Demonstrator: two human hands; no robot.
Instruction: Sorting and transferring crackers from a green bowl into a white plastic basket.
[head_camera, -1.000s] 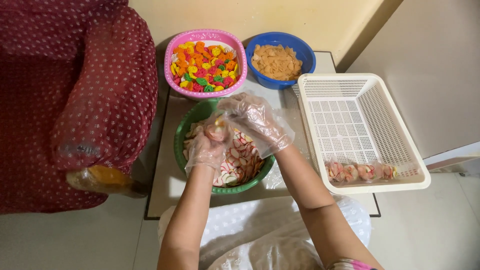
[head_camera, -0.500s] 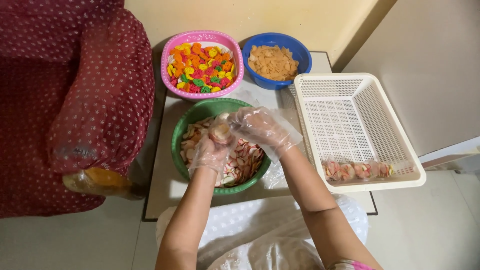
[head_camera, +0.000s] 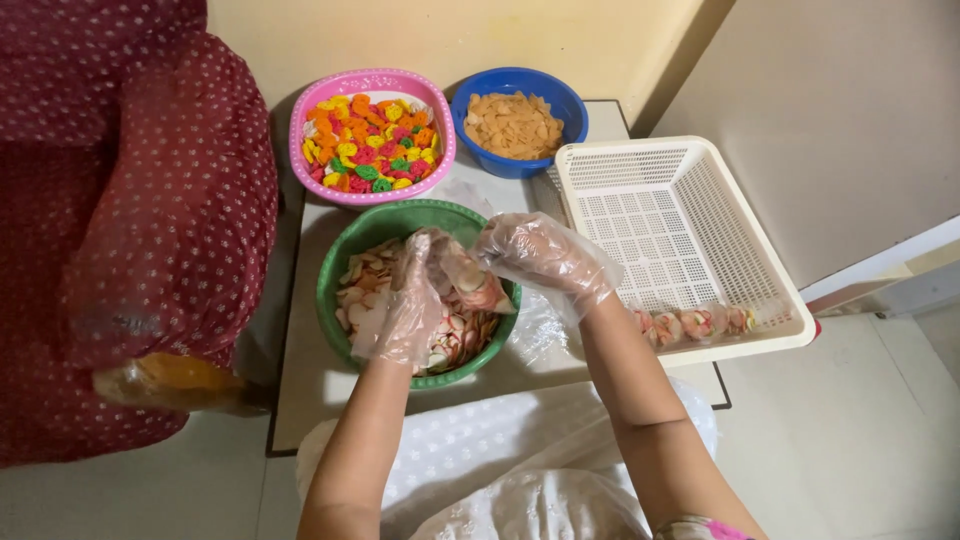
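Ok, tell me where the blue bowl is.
Head view, top centre: the blue bowl sits against the wall, between the pink bowl and the white basket.

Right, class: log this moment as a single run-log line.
left hand: gloved, over green bowl | right hand: gloved, pinching small clear packet | white basket: filled packets along near edge

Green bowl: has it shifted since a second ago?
No. The green bowl still sits just below the pink bowl, same gap; only the whole view has drifted slightly left.
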